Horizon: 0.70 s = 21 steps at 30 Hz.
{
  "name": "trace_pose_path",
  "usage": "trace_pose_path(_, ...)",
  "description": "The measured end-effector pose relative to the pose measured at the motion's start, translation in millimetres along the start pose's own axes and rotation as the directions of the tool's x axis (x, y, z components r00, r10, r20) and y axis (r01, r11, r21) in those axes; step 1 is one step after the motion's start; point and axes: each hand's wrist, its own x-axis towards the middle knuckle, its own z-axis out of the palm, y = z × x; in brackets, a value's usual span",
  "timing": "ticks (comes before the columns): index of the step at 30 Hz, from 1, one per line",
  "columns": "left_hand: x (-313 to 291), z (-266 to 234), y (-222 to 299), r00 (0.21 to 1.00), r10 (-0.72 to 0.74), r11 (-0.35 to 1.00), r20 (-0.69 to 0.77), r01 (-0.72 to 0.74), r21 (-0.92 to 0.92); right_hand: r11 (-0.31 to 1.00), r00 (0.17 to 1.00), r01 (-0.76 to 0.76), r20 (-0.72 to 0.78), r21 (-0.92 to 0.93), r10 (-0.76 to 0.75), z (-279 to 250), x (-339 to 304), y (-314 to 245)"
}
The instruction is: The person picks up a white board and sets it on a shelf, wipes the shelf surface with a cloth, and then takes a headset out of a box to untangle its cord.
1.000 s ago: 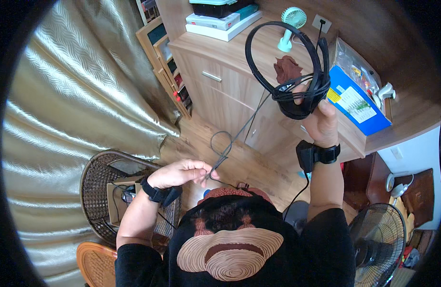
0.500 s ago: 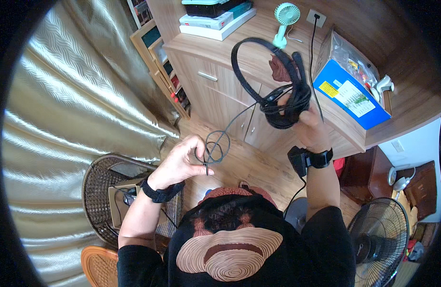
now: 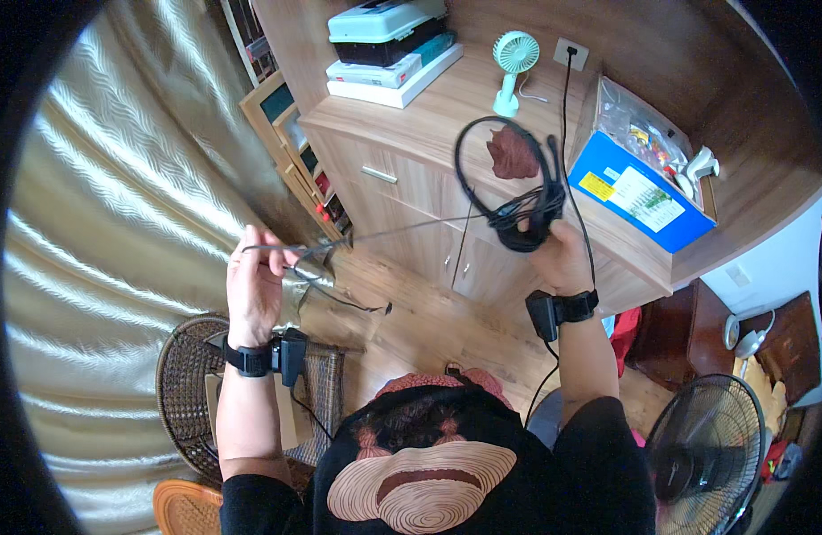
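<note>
My right hand (image 3: 561, 259) is closed around a black headset (image 3: 523, 235), near the ear cups, holding it up in front of the wooden cabinet. Its thin headband loops upward, and dark cable is bunched around the cups. From there a thin cable (image 3: 402, 230) stretches leftward, nearly straight, to my left hand (image 3: 256, 290). The fingers of that hand are pinched on the cable. Below them a slack piece hangs in a bend, with a small dark plug (image 3: 388, 308) at its tip. Black straps with small boxes sit on both wrists.
On the cabinet top (image 3: 429, 111) stand a green handheld fan (image 3: 509, 76), a stacked toolbox (image 3: 389, 27), a dark red leaf-shaped piece (image 3: 513, 153) and a blue carton (image 3: 643, 192). A wicker chair (image 3: 184, 383) is at left, a floor fan (image 3: 705, 450) at right.
My left hand has moved left and slightly up, pulling the coiled cable out into a longer stretch. The headset, still in my right hand, sits slightly lower in view. The whole view has shifted a little.
</note>
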Motion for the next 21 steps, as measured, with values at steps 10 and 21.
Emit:
trace_pose_path(10, 0.0, -25.2, -0.5, 0.877, 0.407, 0.176, 0.256, -0.350, 0.920, 0.946, 0.942, 0.319, -0.087, -0.057, -0.323, -17.7, 6.3, -24.7)
trace_pose_path(21, -6.4, -52.6, 17.6, 0.795, 0.200, -0.435, 0.572, -0.451, 0.779, 0.905, 0.902, 0.322, -0.202, -0.279, -0.383, -17.7, -2.4, -29.7)
